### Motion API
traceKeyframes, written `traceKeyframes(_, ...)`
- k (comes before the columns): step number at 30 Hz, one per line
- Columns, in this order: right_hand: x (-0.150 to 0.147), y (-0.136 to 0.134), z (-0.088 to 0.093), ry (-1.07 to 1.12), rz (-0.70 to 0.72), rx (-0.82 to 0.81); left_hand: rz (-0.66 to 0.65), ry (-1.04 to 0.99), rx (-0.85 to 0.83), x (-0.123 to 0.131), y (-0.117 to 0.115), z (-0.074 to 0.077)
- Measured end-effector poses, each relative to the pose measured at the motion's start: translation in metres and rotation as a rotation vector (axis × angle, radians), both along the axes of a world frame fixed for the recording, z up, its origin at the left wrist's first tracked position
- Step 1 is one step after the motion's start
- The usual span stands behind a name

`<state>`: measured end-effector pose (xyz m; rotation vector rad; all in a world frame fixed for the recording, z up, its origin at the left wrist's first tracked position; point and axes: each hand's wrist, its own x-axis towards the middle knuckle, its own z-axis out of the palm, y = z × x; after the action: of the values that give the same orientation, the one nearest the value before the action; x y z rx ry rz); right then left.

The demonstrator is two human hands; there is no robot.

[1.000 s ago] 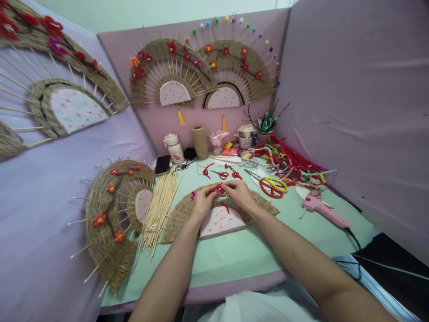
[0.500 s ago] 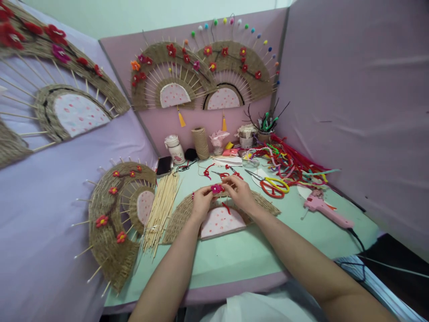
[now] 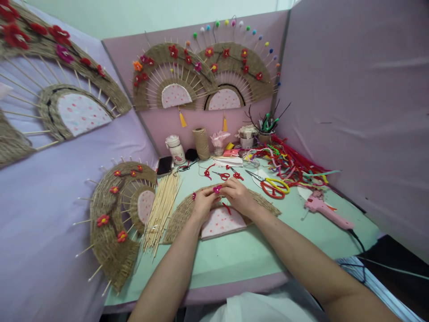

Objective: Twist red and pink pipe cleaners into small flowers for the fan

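A half-round woven jute fan with a pink dotted paper centre lies flat on the green table. Both my hands meet above its upper arc. My left hand and my right hand pinch a small magenta pipe-cleaner flower between their fingertips. A red pipe-cleaner piece lies on the fan just under my right hand. A tiny magenta bud sits on the fan to the left.
A bundle of bamboo skewers lies left of the fan, beside a finished fan leaning on the left wall. Yellow-red scissors, small red scissors, a pink glue gun, loose pipe cleaners, a twine spool and a phone crowd the back.
The two hands stayed together on the magenta flower, with only small finger shifts. The view drifted slightly to the left.
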<state>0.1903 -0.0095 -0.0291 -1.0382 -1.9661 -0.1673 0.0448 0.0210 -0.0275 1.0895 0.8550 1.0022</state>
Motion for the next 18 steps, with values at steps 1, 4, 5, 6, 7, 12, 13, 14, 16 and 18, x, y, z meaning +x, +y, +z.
traceKeyframes(1, 0.0, 0.0, -0.001, 0.006, 0.0, 0.002, 0.001, -0.001, 0.0, 0.0, 0.0, 0.0)
traceKeyframes(4, 0.0, 0.001, -0.001, 0.042, 0.004, 0.008, 0.019, -0.009, 0.009, 0.002, 0.0, 0.0)
traceKeyframes(5, -0.001, 0.002, -0.001, 0.06, 0.005, 0.011, 0.031, -0.013, 0.02, 0.002, 0.0, 0.0)
traceKeyframes(6, -0.001, 0.002, -0.001, 0.081, 0.003, 0.013, 0.049, -0.016, 0.035, 0.002, 0.001, 0.0)
traceKeyframes(7, -0.001, 0.002, -0.001, 0.102, -0.003, 0.016, 0.073, -0.016, 0.055, 0.002, 0.001, -0.001)
traceKeyframes(12, -0.005, 0.0, 0.0, 0.148, -0.04, 0.042, 0.197, 0.066, 0.223, 0.0, 0.007, -0.008)
traceKeyframes(13, -0.007, 0.0, -0.001, 0.145, -0.038, 0.048, 0.219, 0.1, 0.278, -0.001, 0.009, -0.011)
traceKeyframes(14, -0.008, 0.0, -0.001, 0.141, -0.036, 0.053, 0.239, 0.136, 0.335, -0.001, 0.009, -0.013)
traceKeyframes(16, -0.01, -0.001, -0.002, 0.137, -0.036, 0.056, 0.264, 0.189, 0.42, -0.002, 0.01, -0.016)
traceKeyframes(18, -0.011, -0.001, -0.003, 0.139, -0.041, 0.05, 0.263, 0.206, 0.445, -0.002, 0.01, -0.018)
